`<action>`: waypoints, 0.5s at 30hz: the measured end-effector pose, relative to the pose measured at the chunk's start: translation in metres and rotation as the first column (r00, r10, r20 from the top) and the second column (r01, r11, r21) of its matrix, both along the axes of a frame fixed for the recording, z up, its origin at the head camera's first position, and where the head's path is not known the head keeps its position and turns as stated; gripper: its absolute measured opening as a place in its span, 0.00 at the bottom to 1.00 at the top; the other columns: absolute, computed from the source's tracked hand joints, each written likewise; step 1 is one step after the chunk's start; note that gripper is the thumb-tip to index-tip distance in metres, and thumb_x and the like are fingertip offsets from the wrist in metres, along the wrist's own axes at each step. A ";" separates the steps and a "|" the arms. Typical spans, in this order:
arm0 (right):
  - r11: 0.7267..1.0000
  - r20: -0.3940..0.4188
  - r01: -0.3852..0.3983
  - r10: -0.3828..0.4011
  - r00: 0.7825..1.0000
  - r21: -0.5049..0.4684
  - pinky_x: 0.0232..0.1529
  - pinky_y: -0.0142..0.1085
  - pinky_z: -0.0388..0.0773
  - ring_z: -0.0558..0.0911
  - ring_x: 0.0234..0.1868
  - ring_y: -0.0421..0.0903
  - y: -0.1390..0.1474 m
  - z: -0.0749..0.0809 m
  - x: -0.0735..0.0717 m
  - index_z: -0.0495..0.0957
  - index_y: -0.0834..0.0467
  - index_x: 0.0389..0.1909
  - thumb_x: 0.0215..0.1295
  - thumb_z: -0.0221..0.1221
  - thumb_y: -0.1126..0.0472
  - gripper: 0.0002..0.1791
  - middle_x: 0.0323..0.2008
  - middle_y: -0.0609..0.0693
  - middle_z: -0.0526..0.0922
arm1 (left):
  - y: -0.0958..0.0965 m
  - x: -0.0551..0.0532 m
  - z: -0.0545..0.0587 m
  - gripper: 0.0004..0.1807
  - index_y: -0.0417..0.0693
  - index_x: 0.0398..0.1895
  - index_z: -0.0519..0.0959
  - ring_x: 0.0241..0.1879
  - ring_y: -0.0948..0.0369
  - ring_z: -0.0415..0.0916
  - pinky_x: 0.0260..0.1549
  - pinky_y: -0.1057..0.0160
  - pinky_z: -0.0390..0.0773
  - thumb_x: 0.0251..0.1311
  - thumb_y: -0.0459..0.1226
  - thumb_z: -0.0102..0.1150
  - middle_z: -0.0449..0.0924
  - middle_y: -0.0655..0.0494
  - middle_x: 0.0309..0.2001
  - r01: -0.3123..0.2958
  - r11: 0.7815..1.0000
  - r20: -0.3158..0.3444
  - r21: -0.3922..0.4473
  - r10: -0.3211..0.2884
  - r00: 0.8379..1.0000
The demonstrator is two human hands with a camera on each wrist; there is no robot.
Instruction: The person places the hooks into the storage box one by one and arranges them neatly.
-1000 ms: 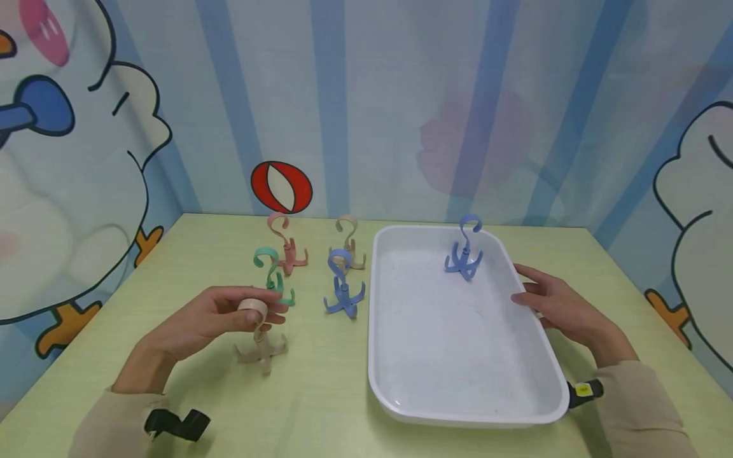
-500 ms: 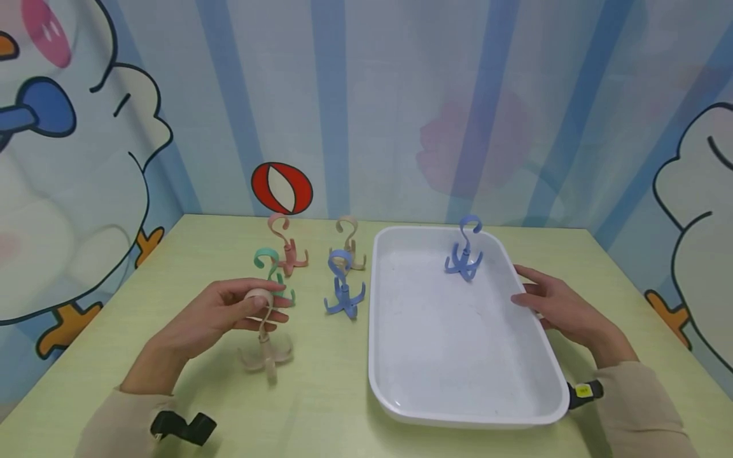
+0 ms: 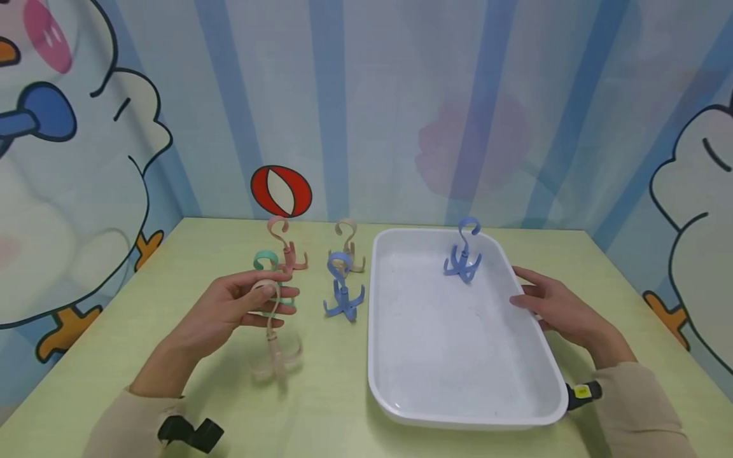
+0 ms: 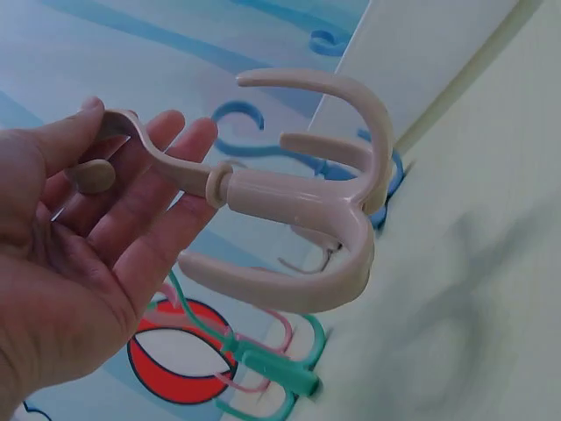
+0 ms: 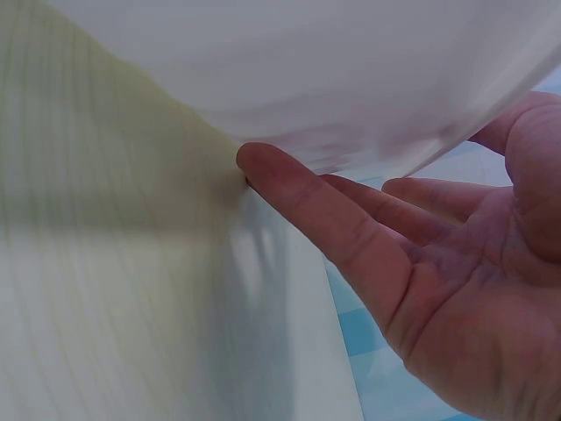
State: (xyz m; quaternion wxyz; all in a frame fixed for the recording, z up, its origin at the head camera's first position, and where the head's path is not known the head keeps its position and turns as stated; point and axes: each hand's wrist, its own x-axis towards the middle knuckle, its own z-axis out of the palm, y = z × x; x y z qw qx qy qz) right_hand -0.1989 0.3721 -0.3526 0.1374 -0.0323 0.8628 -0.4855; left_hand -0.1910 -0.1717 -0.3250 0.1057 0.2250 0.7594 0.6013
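My left hand (image 3: 226,312) pinches the curled top of a beige four-pronged hanging hook (image 4: 289,195) between thumb and fingers. The hook hangs prongs down above the table, left of the white tray (image 3: 458,356). On the tray's right side, my right hand (image 3: 564,312) holds the rim, thumb over the edge and fingers along the outer wall. A blue hook (image 3: 462,261) stands in the tray's far right corner. Behind my left hand, a green hook (image 4: 272,368) is partly hidden in the head view.
Another blue hook (image 3: 343,300) stands on the pale green table (image 3: 321,394) near the tray's left side. Behind it are a second beige hook (image 3: 346,229) and a pink hook (image 3: 289,257). A striped cartoon backdrop (image 3: 378,114) rises at the table's far edge.
My left hand has moved slightly to the right with the beige hook, which now hangs lower below the fingers and sways. My right hand and the tray hold still.
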 end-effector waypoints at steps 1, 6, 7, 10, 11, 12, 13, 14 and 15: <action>1.000 -0.001 0.000 0.000 1.000 0.001 0.50 0.51 0.90 0.87 0.57 0.55 0.000 0.000 0.000 0.41 0.56 0.87 0.80 0.57 0.53 0.45 0.77 0.74 0.64 | 0.002 0.001 0.001 0.24 0.40 0.73 0.73 0.52 0.59 0.90 0.48 0.56 0.90 0.83 0.43 0.50 0.89 0.62 0.56 0.003 1.000 -0.008 -0.001 -0.003 1.000; 1.000 -0.004 -0.002 0.002 1.000 0.008 0.50 0.52 0.89 0.87 0.57 0.56 0.000 0.000 0.000 0.41 0.57 0.87 0.81 0.57 0.53 0.45 0.77 0.74 0.63 | 0.016 0.003 0.010 0.24 0.40 0.74 0.73 0.52 0.56 0.90 0.49 0.54 0.90 0.82 0.42 0.51 0.87 0.52 0.60 0.038 0.999 -0.028 0.004 -0.038 0.999; 1.000 -0.005 -0.004 0.004 1.000 0.008 0.51 0.52 0.89 0.87 0.57 0.56 0.000 0.000 0.000 0.41 0.58 0.87 0.81 0.57 0.53 0.45 0.77 0.74 0.63 | 0.019 0.003 0.011 0.24 0.40 0.74 0.73 0.52 0.56 0.90 0.49 0.54 0.90 0.82 0.42 0.51 0.87 0.49 0.61 0.041 0.999 -0.026 0.003 -0.041 0.999; 1.000 -0.008 -0.012 0.012 1.000 0.007 0.50 0.52 0.89 0.87 0.57 0.57 0.000 0.000 0.001 0.41 0.59 0.86 0.81 0.56 0.53 0.45 0.76 0.75 0.63 | 0.027 0.003 0.015 0.24 0.41 0.73 0.74 0.51 0.57 0.90 0.50 0.54 0.90 0.82 0.43 0.52 0.85 0.45 0.62 0.037 0.999 -0.013 0.000 -0.037 0.999; 1.000 -0.008 -0.012 0.012 1.000 0.005 0.50 0.52 0.89 0.87 0.57 0.57 -0.001 0.000 0.001 0.41 0.59 0.86 0.81 0.57 0.53 0.45 0.76 0.75 0.63 | 0.029 0.003 0.016 0.24 0.41 0.73 0.74 0.51 0.57 0.90 0.50 0.54 0.90 0.81 0.43 0.53 0.85 0.44 0.62 0.034 0.999 -0.010 -0.001 -0.034 0.999; 1.000 -0.008 -0.013 0.013 1.000 0.005 0.50 0.52 0.89 0.87 0.57 0.57 0.000 0.000 0.001 0.41 0.59 0.86 0.81 0.56 0.54 0.45 0.76 0.75 0.63 | 0.032 0.003 0.017 0.24 0.41 0.72 0.74 0.51 0.57 0.90 0.50 0.54 0.90 0.81 0.43 0.53 0.85 0.43 0.63 0.032 0.999 -0.010 -0.001 -0.032 0.999; 1.000 -0.007 -0.010 0.010 1.000 0.006 0.50 0.52 0.90 0.87 0.57 0.56 0.000 0.000 0.001 0.41 0.58 0.86 0.81 0.56 0.54 0.45 0.76 0.75 0.64 | 0.035 0.003 0.019 0.24 0.41 0.72 0.74 0.51 0.57 0.90 0.50 0.54 0.89 0.81 0.44 0.54 0.85 0.42 0.63 0.030 1.000 -0.009 0.000 -0.030 0.999; 1.000 -0.008 -0.011 0.011 1.000 0.007 0.50 0.52 0.90 0.87 0.57 0.56 0.000 0.000 0.001 0.41 0.59 0.86 0.81 0.56 0.54 0.45 0.76 0.75 0.63 | 0.038 0.002 0.020 0.25 0.40 0.72 0.74 0.51 0.56 0.91 0.50 0.54 0.89 0.81 0.44 0.54 0.85 0.42 0.63 0.031 1.000 -0.011 0.002 -0.031 0.999; 1.000 -0.006 -0.007 0.007 1.000 0.007 0.50 0.52 0.90 0.87 0.57 0.56 0.000 0.000 0.001 0.41 0.58 0.86 0.81 0.56 0.54 0.45 0.76 0.74 0.64 | 0.041 0.002 0.021 0.25 0.40 0.72 0.74 0.51 0.56 0.91 0.50 0.54 0.89 0.81 0.44 0.54 0.85 0.41 0.63 0.032 0.999 -0.015 0.003 -0.032 0.999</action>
